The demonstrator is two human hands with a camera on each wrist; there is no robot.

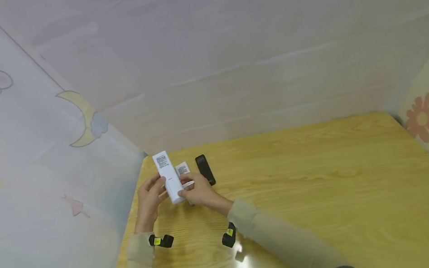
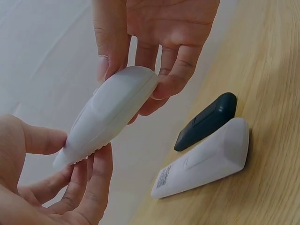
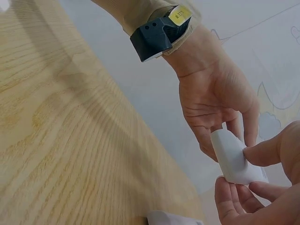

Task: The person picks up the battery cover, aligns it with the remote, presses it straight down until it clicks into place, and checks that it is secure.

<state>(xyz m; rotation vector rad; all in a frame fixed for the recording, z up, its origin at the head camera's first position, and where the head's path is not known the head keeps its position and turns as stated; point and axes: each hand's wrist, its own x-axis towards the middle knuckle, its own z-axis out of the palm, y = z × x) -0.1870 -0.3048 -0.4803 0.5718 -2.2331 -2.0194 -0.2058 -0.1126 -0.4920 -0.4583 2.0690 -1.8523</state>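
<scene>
Both hands hold a white remote control point(image 1: 169, 179) above the left part of the table, its back with a printed label and battery cover facing up. My left hand point(image 1: 149, 203) grips it along its left side, thumb on one face and fingers on the other. From the right, my right hand point(image 1: 202, 191) pinches its near end between thumb and fingers. The left wrist view shows the held remote's rounded end and side point(image 2: 115, 101). Just beyond the hands, a second white remote point(image 1: 183, 169) lies label-up, partly hidden by the right hand. Beside it is a black remote point(image 1: 205, 169).
The wooden table point(image 1: 308, 185) extends far to the right. A printed cloth wall point(image 1: 61, 183) runs close along the left edge, and another point(image 1: 259, 100) stands behind the table. Each wrist carries a black camera point(image 1: 229, 236) that sticks out over the tabletop.
</scene>
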